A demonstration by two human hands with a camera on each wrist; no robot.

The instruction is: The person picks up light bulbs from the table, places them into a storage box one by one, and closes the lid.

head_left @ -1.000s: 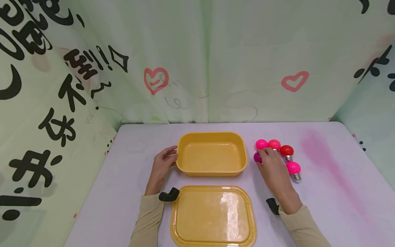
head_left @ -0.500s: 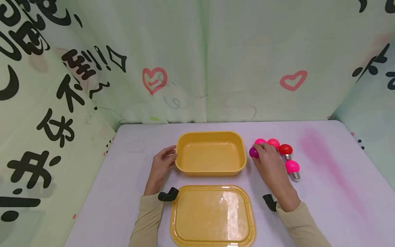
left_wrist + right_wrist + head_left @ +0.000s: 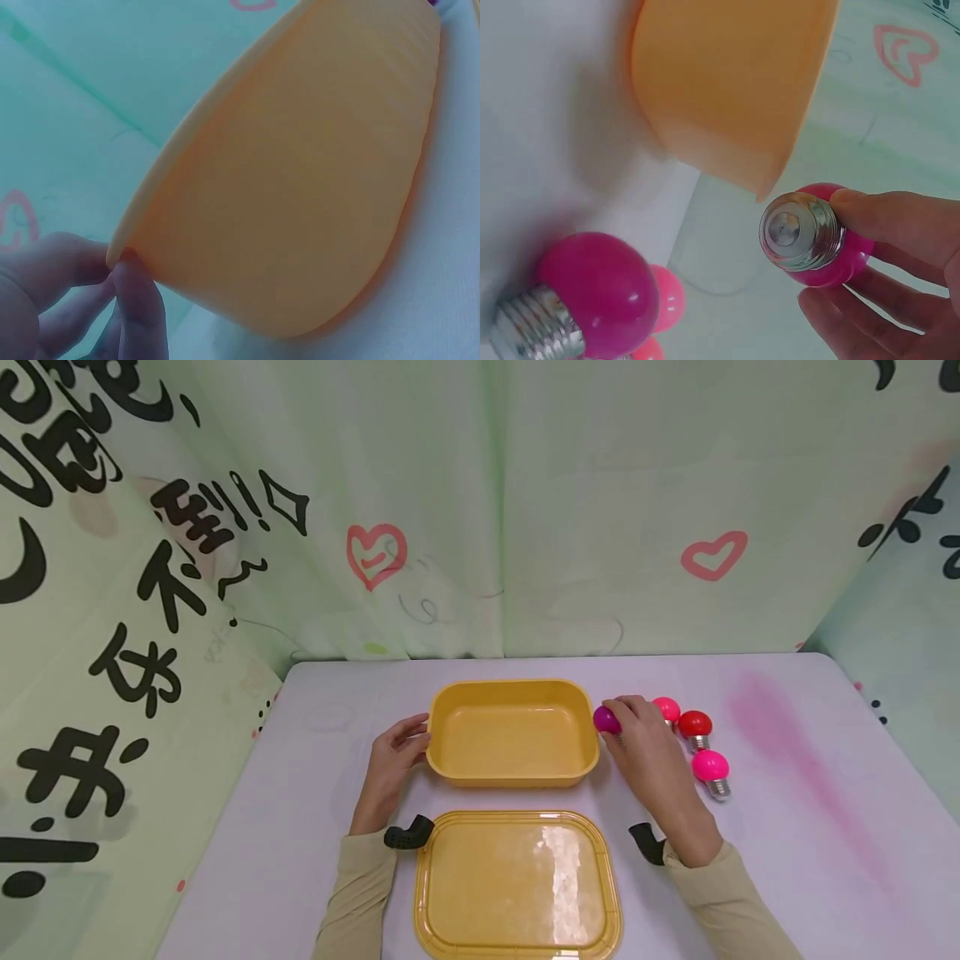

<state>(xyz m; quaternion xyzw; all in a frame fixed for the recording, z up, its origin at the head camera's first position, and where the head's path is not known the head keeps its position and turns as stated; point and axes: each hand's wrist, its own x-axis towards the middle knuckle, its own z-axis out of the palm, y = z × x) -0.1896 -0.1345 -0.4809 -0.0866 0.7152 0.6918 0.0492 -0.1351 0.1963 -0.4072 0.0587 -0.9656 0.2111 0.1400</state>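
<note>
My left hand [image 3: 395, 764] pinches the left rim of a yellow plastic box [image 3: 517, 781]. In the left wrist view, the thumb and fingertips [image 3: 140, 300] meet at the edge of the box wall. My right hand [image 3: 656, 760] holds a purple light bulb [image 3: 607, 720] beside the right rim of that box. Seen from the right wrist, thumb and fingers grip the bulb's round part, and its metal screw base [image 3: 799, 231] faces the camera. Several more bulbs lie just right of this hand, among them a red bulb [image 3: 695, 723] and a pink bulb [image 3: 710, 766].
A yellow lid [image 3: 487, 889] lies flat on the white-covered table [image 3: 787, 860] in front of the box. Green cloth walls [image 3: 592, 485] with hearts and black lettering stand behind and at both sides. Close to the right wrist camera lies a magenta bulb [image 3: 604, 289].
My right hand has lifted the purple bulb from the group and carried it left to the box's right rim, now covering one pink bulb in the head view. My left hand stays put.
</note>
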